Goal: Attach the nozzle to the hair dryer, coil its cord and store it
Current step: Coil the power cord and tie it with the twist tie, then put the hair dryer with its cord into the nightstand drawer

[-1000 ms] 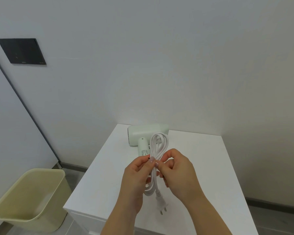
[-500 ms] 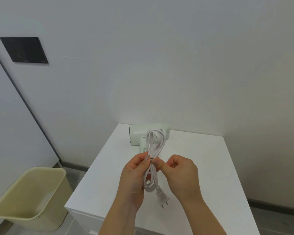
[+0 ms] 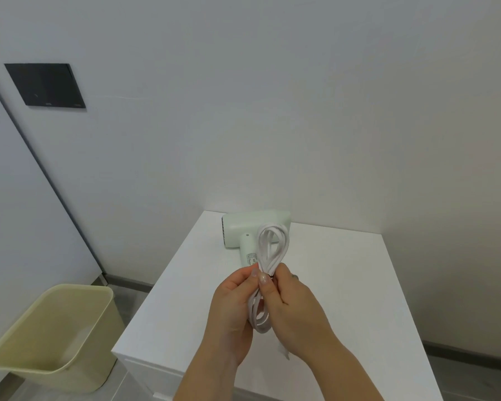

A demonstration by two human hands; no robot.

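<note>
Plain white walls close in a corner where a white bench (image 3: 344, 285) stands. At its far end, close to the wall, a pale green hair dryer (image 3: 252, 227) lies on its side with the handle pointing toward the person. The white cord (image 3: 272, 244) is gathered into a long bundle of loops and held up over the bench, just in front of that handle. The left hand (image 3: 235, 302) pinches the bundle at its middle, and the right hand (image 3: 295, 308) curls its fingers round the same spot from the other side. The plug (image 3: 284, 353) peeks out beneath the right wrist. I take this for the coiling step, nearly finished. The next move would call for binding the bundle without letting the loops spring apart, then putting dryer and cord away together. Whether the nozzle sits on the barrel I cannot tell from here, and no storage place shows. A beige waste bin (image 3: 49, 337) stands on the floor well to the left, and a black panel (image 3: 45, 85) hangs on the wall. Neither is in the way.
</note>
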